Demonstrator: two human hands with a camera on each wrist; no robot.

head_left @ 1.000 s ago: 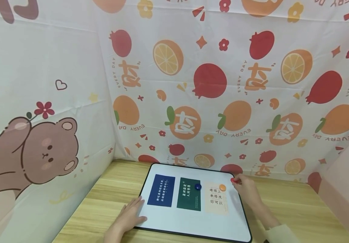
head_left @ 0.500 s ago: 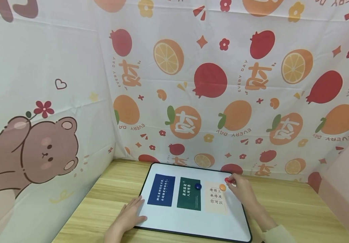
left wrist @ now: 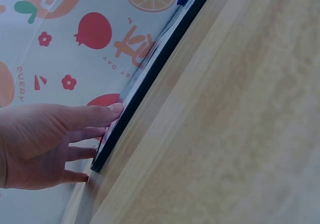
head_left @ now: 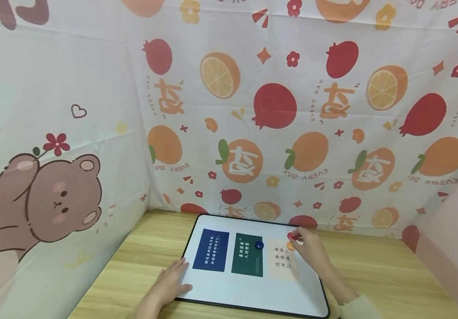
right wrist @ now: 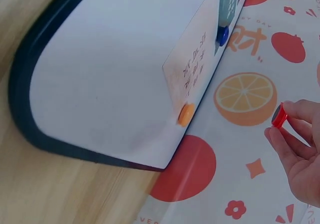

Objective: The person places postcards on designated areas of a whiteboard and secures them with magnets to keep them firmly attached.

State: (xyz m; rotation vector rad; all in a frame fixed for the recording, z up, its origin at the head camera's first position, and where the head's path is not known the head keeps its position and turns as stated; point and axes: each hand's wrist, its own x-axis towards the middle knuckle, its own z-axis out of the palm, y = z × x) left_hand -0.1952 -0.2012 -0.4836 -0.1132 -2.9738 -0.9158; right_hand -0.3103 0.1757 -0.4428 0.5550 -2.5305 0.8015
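Note:
A white magnetic board (head_left: 221, 290) with a black rim lies on the wooden table. On it are a dark blue card (head_left: 209, 261), a green card (head_left: 246, 263) and a cream card (head_left: 282, 272), all printed with characters. One blue round magnet (head_left: 259, 245) sits on the green card's upper right. An orange magnet (right wrist: 186, 115) sits at the cream card's top edge. My right hand (head_left: 313, 251) pinches a red round magnet (right wrist: 280, 116) between thumb and fingers, held above the board. With fingers spread, my left hand (head_left: 168, 283) rests on the board's left edge, thumb on its surface.
Wooden tabletop (head_left: 127, 261) shows around the board. Behind it hangs a white cloth (head_left: 213, 124) printed with fruit, close to the board's far edge. A cloth with a bear print (head_left: 61, 195) hangs on the left.
My right hand has moved left with the red magnet, from the board's far right corner to just above the orange magnet. The left hand has stayed in place.

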